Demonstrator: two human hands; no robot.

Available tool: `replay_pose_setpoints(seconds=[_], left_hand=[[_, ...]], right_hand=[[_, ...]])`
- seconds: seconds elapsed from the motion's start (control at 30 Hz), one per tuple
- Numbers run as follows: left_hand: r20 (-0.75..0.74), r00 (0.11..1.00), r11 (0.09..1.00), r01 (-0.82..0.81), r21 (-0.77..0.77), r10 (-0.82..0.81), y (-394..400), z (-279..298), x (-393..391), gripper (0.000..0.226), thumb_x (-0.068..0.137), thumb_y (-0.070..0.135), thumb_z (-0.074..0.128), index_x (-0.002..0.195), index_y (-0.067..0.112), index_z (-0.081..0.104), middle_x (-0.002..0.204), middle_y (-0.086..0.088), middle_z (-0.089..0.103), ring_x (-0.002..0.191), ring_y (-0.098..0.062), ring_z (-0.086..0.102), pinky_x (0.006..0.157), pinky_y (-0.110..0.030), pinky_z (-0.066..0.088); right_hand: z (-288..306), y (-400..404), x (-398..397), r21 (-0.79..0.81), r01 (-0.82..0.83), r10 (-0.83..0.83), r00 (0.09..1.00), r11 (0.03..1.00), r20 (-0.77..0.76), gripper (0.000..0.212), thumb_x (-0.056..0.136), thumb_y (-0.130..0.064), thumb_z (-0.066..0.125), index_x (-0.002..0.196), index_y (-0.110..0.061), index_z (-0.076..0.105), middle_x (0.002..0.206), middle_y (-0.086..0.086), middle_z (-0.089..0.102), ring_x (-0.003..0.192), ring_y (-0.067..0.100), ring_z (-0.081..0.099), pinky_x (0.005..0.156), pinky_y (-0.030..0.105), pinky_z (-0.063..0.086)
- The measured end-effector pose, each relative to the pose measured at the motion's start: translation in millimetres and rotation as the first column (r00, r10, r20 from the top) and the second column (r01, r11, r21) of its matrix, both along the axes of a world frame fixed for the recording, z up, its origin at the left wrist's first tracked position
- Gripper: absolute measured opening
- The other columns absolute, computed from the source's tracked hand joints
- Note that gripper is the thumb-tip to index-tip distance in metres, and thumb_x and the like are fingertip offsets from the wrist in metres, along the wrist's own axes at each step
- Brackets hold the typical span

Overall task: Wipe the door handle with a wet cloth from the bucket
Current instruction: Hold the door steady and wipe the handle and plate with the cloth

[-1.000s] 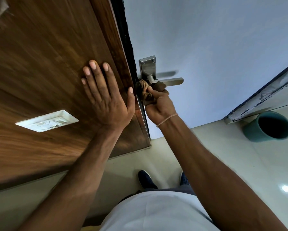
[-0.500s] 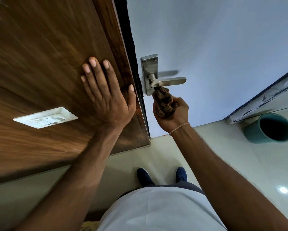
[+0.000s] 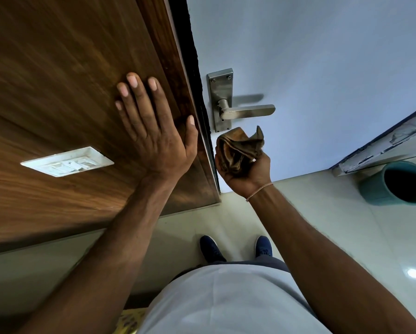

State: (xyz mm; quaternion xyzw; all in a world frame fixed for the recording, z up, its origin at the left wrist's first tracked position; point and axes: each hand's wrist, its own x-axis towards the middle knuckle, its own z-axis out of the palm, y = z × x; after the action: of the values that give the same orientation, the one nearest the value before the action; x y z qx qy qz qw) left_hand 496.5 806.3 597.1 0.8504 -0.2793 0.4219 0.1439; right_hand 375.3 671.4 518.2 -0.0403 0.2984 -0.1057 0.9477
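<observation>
A steel lever door handle (image 3: pixel 248 111) on its backplate (image 3: pixel 220 89) is fixed to the pale blue door (image 3: pixel 322 56). My right hand (image 3: pixel 244 173) holds a bunched brown cloth (image 3: pixel 240 148) just below the handle, a small gap apart from it. My left hand (image 3: pixel 154 131) lies flat, fingers spread, on the brown wooden panel (image 3: pixel 64 68) left of the door edge. A teal bucket (image 3: pixel 398 185) stands on the floor at the right.
A white switch plate (image 3: pixel 67 162) sits on the wooden panel left of my left hand. Pale floor tiles (image 3: pixel 334 225) run below, with my two blue shoes (image 3: pixel 211 248) near the door. A worn door frame (image 3: pixel 383 143) runs behind the bucket.
My right hand has drawn the cloth down off the handle's base and lever; it now hangs below, apart from the metal. The left hand has stayed pressed on the wood.
</observation>
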Motion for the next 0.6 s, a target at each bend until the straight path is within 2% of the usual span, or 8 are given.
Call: replay_pose_setpoints(seconds=[0.1,0.2,0.3,0.37,0.43,0.5,0.57,0.6], left_hand=[[-0.003,1.0,1.0,-0.005,0.001,0.005,-1,0,0,0.084,0.099,0.044,0.066,0.157,-0.006,0.031,0.155,-0.041,0.043,0.149,-0.053,0.03,0.125,-0.067,0.03],[-0.005,1.0,1.0,-0.006,0.002,0.006,-2,0,0,0.084,0.099,0.044,0.066,0.157,-0.006,0.032,0.155,-0.041,0.043,0.149,-0.054,0.031,0.126,-0.067,0.029],[-0.005,1.0,1.0,0.0,-0.002,0.0,-1,1,-1,0.084,0.099,0.043,0.066,0.157,-0.007,0.032,0.156,-0.042,0.042,0.149,-0.054,0.029,0.126,-0.067,0.028],[-0.007,1.0,1.0,-0.001,0.001,0.001,-1,1,-1,0.083,0.1,0.042,0.066,0.157,-0.008,0.032,0.156,-0.042,0.041,0.149,-0.054,0.029,0.126,-0.067,0.027],[-0.007,1.0,1.0,-0.008,0.003,0.008,0,2,-1,0.084,0.099,0.043,0.066,0.157,-0.008,0.032,0.156,-0.041,0.041,0.149,-0.054,0.03,0.126,-0.067,0.028],[-0.008,1.0,1.0,-0.01,0.003,0.01,0,2,-2,0.084,0.099,0.043,0.067,0.156,-0.009,0.034,0.156,-0.041,0.042,0.149,-0.054,0.031,0.126,-0.067,0.029],[-0.012,1.0,1.0,-0.01,0.006,0.01,0,2,-2,0.084,0.099,0.043,0.067,0.156,-0.009,0.035,0.157,-0.041,0.041,0.149,-0.054,0.031,0.126,-0.067,0.029],[-0.015,1.0,1.0,-0.008,0.008,0.008,0,2,-2,0.084,0.099,0.043,0.067,0.156,-0.009,0.035,0.157,-0.041,0.041,0.149,-0.054,0.03,0.127,-0.067,0.029]], right_hand=[[-1,-2,-2,-0.063,-0.05,0.051,0.998,0.997,0.019,0.054,0.099,-0.032,0.047,0.147,-0.011,0.059,0.154,0.018,0.057,0.137,0.041,0.058,0.12,0.05,0.043],[-1,-7,-7,-0.133,-0.08,0.084,0.996,0.988,0.025,0.053,0.085,-0.012,0.041,0.136,-0.018,0.053,0.155,0.021,0.047,0.145,0.044,0.044,0.128,0.054,0.021],[-2,-12,-14,-0.09,-0.077,0.08,0.996,0.993,0.033,0.035,0.092,-0.025,0.042,0.121,-0.019,0.061,0.148,0.014,0.047,0.143,0.041,0.042,0.127,0.052,0.016],[4,-10,-15,-0.09,-0.078,0.08,0.997,0.993,0.019,0.042,0.099,-0.054,0.053,0.124,-0.023,0.066,0.152,0.012,0.053,0.15,0.038,0.044,0.128,0.052,0.02],[10,-7,-10,-0.127,-0.057,0.052,0.998,0.99,-0.036,0.055,0.095,-0.067,0.061,0.126,-0.023,0.067,0.144,0.011,0.061,0.142,0.035,0.055,0.123,0.05,0.033],[13,-5,-3,-0.226,-0.02,-0.009,0.992,0.974,-0.125,0.05,0.097,-0.052,0.067,0.133,-0.017,0.067,0.13,0.012,0.067,0.125,0.034,0.064,0.109,0.046,0.049],[16,-1,4,-0.251,0.002,-0.046,0.985,0.968,-0.168,0.047,0.098,-0.028,0.068,0.141,-0.011,0.061,0.125,0.014,0.069,0.122,0.036,0.065,0.096,0.044,0.057],[18,0,6,-0.254,0.005,-0.054,0.981,0.967,-0.189,0.042,0.098,-0.02,0.067,0.139,-0.01,0.061,0.124,0.015,0.07,0.124,0.037,0.065,0.096,0.044,0.057]])
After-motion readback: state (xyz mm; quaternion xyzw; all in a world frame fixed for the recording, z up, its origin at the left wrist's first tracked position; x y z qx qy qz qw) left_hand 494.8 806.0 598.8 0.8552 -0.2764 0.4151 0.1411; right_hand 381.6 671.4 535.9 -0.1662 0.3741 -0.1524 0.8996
